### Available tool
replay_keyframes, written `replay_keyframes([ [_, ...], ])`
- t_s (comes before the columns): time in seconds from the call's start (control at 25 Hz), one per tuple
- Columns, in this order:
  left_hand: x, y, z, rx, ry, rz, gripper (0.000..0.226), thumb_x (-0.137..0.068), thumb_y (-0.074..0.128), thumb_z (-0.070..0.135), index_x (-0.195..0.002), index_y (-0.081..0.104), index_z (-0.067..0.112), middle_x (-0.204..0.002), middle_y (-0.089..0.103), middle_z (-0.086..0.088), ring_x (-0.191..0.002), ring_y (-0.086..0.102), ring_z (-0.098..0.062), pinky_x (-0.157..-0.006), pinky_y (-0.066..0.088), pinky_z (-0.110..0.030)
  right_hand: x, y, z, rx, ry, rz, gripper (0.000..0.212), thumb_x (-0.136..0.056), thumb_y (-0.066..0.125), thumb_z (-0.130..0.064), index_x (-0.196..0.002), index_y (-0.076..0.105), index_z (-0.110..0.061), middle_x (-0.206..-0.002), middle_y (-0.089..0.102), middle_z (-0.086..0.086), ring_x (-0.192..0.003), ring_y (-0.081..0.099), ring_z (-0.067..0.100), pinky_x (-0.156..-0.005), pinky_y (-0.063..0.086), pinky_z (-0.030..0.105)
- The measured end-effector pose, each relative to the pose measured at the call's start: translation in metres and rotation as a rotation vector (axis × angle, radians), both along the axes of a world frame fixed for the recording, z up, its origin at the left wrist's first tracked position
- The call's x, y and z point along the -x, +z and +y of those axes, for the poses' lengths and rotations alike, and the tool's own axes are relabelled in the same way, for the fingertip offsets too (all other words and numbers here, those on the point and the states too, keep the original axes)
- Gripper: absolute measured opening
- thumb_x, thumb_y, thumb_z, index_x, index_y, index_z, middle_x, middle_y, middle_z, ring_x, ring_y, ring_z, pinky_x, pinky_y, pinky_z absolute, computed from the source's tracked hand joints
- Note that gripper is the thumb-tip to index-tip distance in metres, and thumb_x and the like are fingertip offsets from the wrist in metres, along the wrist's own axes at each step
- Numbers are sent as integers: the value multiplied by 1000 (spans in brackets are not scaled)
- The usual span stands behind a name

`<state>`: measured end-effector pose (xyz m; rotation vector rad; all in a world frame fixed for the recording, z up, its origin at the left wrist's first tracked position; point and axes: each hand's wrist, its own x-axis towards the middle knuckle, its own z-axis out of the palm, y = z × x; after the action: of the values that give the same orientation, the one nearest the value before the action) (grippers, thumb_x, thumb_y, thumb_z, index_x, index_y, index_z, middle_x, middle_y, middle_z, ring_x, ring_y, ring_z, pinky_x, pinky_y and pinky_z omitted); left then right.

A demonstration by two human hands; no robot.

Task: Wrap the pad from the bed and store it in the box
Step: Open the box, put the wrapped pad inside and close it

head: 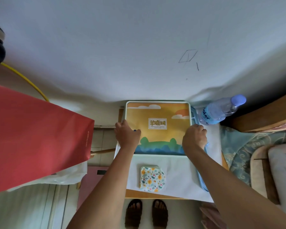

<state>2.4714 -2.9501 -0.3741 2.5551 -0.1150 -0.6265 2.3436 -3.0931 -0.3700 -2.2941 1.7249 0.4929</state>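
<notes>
My left hand (127, 134) grips the left rim of the box (158, 128), and my right hand (195, 135) is curled on its right rim. The box looks stiff and light, so the rims suit holding. The folded floral pad (152, 178) lies just beside it on the white sheet (180, 176); soft and limp, it is best pinched at an edge.

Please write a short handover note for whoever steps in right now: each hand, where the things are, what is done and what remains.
Left hand: on the left edge of the box, fingers curled on its rim.
Right hand: on the box's right edge, likewise.
The box, lid with a landscape print, sits at the far end of the white paper.
The floral pad lies folded on that paper, nearer the person, untouched.
A water bottle stands close to the box's right corner.
Done: pad off the bed.
Left: wrap the pad in the paper, put it in the box.
</notes>
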Motion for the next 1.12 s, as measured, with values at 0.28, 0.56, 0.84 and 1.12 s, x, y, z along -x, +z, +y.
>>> replay_keyframes([
  [0.28,-5,-2,4,91,36,105,77,-72,78,32,-136,42,8,-133,40,-16,-125,40,-31,-102,41,-40,-1,57,12,-104,-328,-559,36,-95,45,-17,-125,44,2,-119,53,18,-103,50,32,-85,42,42],
  [0.56,-23,9,19,400,255,463,70,-72,80,37,-129,51,9,-126,61,-12,-104,63,-25,-86,53,-36,27,121,18,-826,-405,-1027,67,-86,63,-6,-138,34,-38,-104,72,15,-90,72,32,-84,56,49],
  [0.84,10,50,41,474,243,585,69,-76,78,13,-135,43,7,-123,58,-5,-105,57,-22,-91,46,-34,68,106,24,-609,-283,-820,87,-81,71,-19,-147,17,-36,-126,57,6,-94,64,12,-73,51,22],
  [1.12,96,70,34,457,73,709,64,-76,75,-1,-133,47,9,-103,58,3,-85,58,-13,-76,45,-27,157,97,6,-567,-426,-615,89,-75,77,-14,-146,24,-21,-135,50,13,-118,52,31,-101,45,45],
])
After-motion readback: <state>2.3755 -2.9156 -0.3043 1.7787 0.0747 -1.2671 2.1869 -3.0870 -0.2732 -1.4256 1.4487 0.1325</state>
